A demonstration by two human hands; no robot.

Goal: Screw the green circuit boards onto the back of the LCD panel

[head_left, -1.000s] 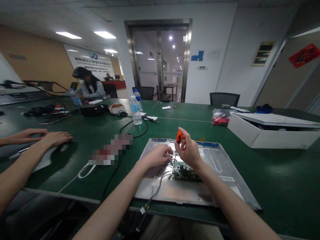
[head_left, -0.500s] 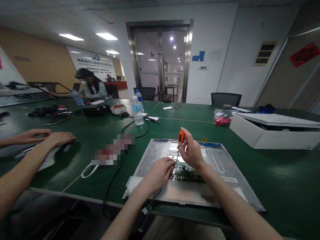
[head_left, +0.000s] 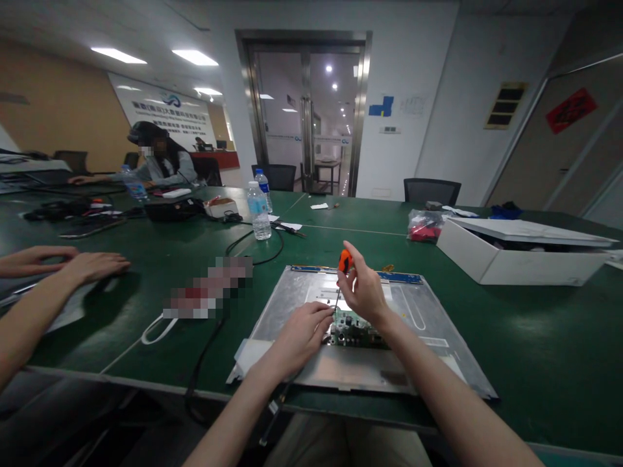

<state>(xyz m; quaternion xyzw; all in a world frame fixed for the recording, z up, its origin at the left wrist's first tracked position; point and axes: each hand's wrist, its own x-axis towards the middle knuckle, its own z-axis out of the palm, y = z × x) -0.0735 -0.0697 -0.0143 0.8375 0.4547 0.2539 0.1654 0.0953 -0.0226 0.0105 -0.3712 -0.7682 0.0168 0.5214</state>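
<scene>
A silver metal panel lies flat on the green table in front of me, with a small green circuit board mounted near its middle. My right hand grips an orange-handled screwdriver upright, its tip down at the board's left edge. My left hand rests on the panel beside the tip, fingers curled close together by the shaft. What those fingers pinch is too small to see. A grey cable hangs off the panel's near edge.
A co-worker's two hands lie flat on the table at the left. A white open box stands at the right, a red bag behind it. Water bottles, black cables and a seated person are further back.
My left hand slid back from the panel's middle toward the board's near left side. The screwdriver stays upright in my right hand. The view shifted slightly.
</scene>
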